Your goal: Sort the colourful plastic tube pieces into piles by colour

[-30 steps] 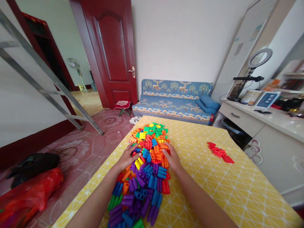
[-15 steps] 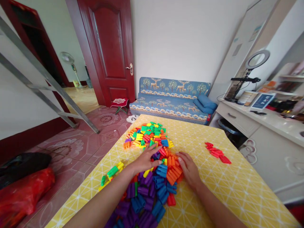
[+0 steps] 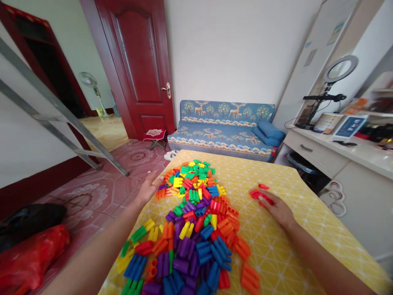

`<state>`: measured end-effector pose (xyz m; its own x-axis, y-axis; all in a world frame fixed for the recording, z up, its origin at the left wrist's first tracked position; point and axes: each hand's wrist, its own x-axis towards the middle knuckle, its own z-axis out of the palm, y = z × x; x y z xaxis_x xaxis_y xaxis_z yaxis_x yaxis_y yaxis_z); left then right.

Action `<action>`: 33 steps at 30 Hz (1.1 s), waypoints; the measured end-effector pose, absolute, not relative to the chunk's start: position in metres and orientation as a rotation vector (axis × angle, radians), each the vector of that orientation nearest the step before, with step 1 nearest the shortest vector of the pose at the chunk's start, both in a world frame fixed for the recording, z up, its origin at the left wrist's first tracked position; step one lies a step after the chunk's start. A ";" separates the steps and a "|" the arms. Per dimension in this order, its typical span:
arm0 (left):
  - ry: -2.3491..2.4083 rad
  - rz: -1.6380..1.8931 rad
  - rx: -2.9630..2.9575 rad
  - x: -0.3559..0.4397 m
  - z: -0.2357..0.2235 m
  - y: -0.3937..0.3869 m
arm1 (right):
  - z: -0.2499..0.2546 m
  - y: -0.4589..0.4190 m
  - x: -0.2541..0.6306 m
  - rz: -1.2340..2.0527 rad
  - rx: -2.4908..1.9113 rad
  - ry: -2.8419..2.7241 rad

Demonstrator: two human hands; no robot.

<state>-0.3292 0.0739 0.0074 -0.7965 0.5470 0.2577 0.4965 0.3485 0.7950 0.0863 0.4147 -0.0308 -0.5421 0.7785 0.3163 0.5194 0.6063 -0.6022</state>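
My left hand [image 3: 150,189] is beside the left edge of the pile of coloured plastic building blocks [image 3: 190,184], its fingers apart and holding nothing. Over on the right of the table, my right hand [image 3: 281,211] has its fingers closed around a few red building blocks [image 3: 255,194]. Another small red block [image 3: 263,186] lies just beyond them. Closer to me the pile spreads into purple blocks [image 3: 181,265], blue blocks [image 3: 204,253] and orange blocks [image 3: 225,226]. Part of the red blocks is hidden under my right fingers.
A yellow patterned cloth [image 3: 276,254] covers the table. Behind it stands a blue sofa [image 3: 211,129]. A white cabinet [image 3: 313,147] with a ring light [image 3: 340,69] is at the right. On the left are a metal ladder [image 3: 73,127] and a red bag [image 3: 37,258] on the floor.
My left hand has lifted off the pile and moved left to its edge. My right hand has left the orange blocks for the red ones, which now sit closer to the pile.
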 end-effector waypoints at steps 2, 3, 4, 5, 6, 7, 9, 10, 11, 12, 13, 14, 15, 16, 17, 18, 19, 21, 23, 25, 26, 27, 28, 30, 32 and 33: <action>2.482 1.474 0.788 -0.352 -0.010 0.079 | -0.033 0.384 0.071 0.798 -0.750 -2.367; 2.460 1.464 0.741 -0.360 -0.016 0.083 | -0.032 0.372 0.063 0.870 -0.655 -2.384; 2.446 1.449 0.726 -0.365 -0.021 0.089 | -0.029 0.364 0.055 0.911 -0.594 -2.360; 2.434 1.436 0.736 -0.369 -0.025 0.094 | -0.025 0.360 0.044 0.930 -0.565 -2.314; 2.423 1.437 0.758 -0.372 -0.026 0.101 | -0.020 0.362 0.032 0.933 -0.566 -2.256; 2.404 1.452 0.784 -0.373 -0.027 0.108 | -0.015 0.368 0.017 0.926 -0.595 -2.187; 2.332 1.507 0.853 -0.371 -0.025 0.122 | -0.007 0.389 -0.022 0.925 -0.698 -2.107; 2.276 1.531 0.889 -0.370 -0.024 0.130 | -0.005 0.402 -0.045 0.962 -0.757 -2.087; 2.210 1.548 0.921 -0.367 -0.023 0.137 | -0.005 0.413 -0.070 1.000 -0.760 -2.106; 2.156 1.572 0.946 -0.365 -0.022 0.144 | -0.006 0.423 -0.096 1.034 -0.752 -2.130; 2.108 1.588 0.971 -0.362 -0.021 0.150 | -0.010 0.430 -0.121 1.065 -0.745 -2.152; 2.056 1.601 1.010 -0.358 -0.021 0.156 | -0.014 0.435 -0.145 1.096 -0.728 -2.180; 2.011 1.604 1.053 -0.355 -0.021 0.161 | -0.018 0.436 -0.166 1.126 -0.710 -2.205; 1.971 1.598 1.095 -0.352 -0.022 0.165 | -0.022 0.435 -0.183 1.153 -0.688 -2.230; 1.937 1.588 1.134 -0.348 -0.022 0.169 | -0.025 0.432 -0.196 1.175 -0.663 -2.252; 1.910 1.575 1.163 -0.344 -0.021 0.171 | -0.028 0.428 -0.205 1.192 -0.637 -2.270; 1.892 1.561 1.181 -0.339 -0.020 0.174 | -0.029 0.424 -0.209 1.205 -0.611 -2.284; 1.863 1.532 1.205 -0.328 -0.016 0.177 | -0.027 0.417 -0.204 1.228 -0.565 -2.305; 1.852 1.501 1.242 -0.315 -0.009 0.179 | -0.021 0.411 -0.187 1.259 -0.524 -2.328; 1.865 1.458 1.322 -0.300 0.001 0.182 | -0.012 0.406 -0.160 1.298 -0.491 -2.362; 1.869 1.425 1.385 -0.291 0.006 0.184 | -0.007 0.404 -0.144 1.318 -0.485 -2.376; 1.864 1.381 1.457 -0.281 0.012 0.186 | -0.002 0.402 -0.128 1.336 -0.491 -2.385; 1.846 1.330 1.529 -0.271 0.018 0.188 | 0.003 0.401 -0.112 1.351 -0.513 -2.385; 1.796 1.216 1.634 -0.249 0.032 0.193 | 0.013 0.399 -0.080 1.371 -0.592 -2.382; 1.689 1.092 1.725 -0.229 0.047 0.199 | 0.020 0.402 -0.052 1.378 -0.642 -2.419; 1.588 1.032 1.785 -0.222 0.054 0.202 | 0.022 0.407 -0.040 1.364 -0.639 -2.440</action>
<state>-0.2222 0.2020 0.0536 0.0160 0.9812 0.1924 0.5742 -0.1666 0.8016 -0.0398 0.4067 0.0216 -0.8652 0.5009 0.0227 0.2430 0.4583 -0.8549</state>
